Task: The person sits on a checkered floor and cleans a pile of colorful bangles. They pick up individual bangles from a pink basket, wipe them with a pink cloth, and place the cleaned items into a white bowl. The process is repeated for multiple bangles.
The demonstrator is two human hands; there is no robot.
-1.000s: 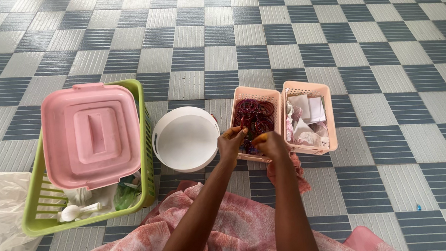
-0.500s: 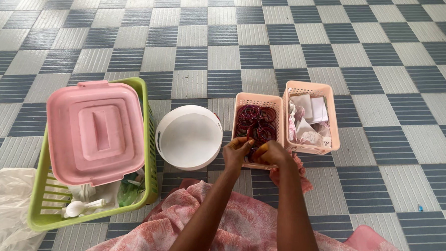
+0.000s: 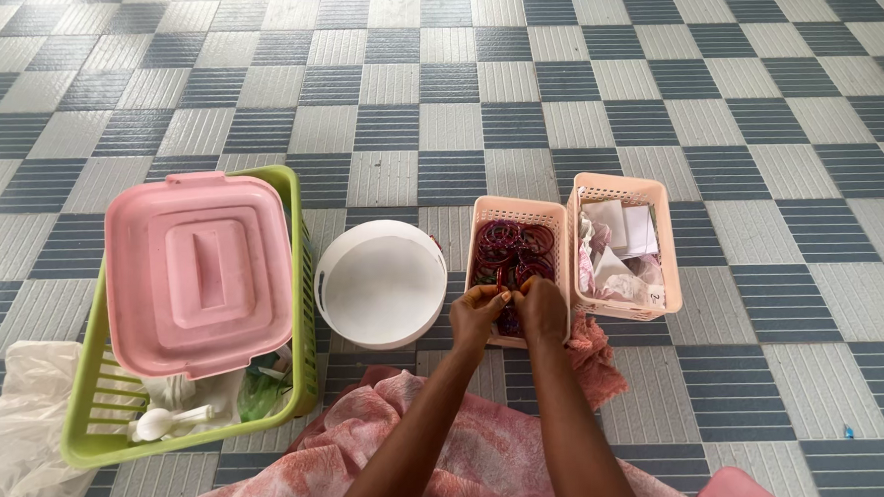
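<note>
Both hands pinched on dark red bangles (image 3: 510, 249) at near end of left pink basket (image 3: 483, 220).

Left hand (image 3: 476, 318) and right hand (image 3: 542, 309) side by side, touching, fingertips closed on a bangle at the basket's near rim; exact count in the grip hard to tell. Thin rigid rings, likely light, smooth and slippery, possibly brittle if glass: best pinched across the rim, not squeezed flat. Tangled in a loose pile, so liable to snag on neighbours when lifted. Just right of that basket, touching it: second pink basket (image 3: 661, 228) with paper and clear wrappers. Just left: white round tub (image 3: 381, 284), empty. Further left: green crate (image 3: 295, 197) carrying pink lid (image 3: 198, 268), white spoon (image 3: 156, 422) inside. Patterned pink cloth (image 3: 473, 459) on tiled floor (image 3: 449, 80) under the forearms, nothing blocking the reach.
</note>
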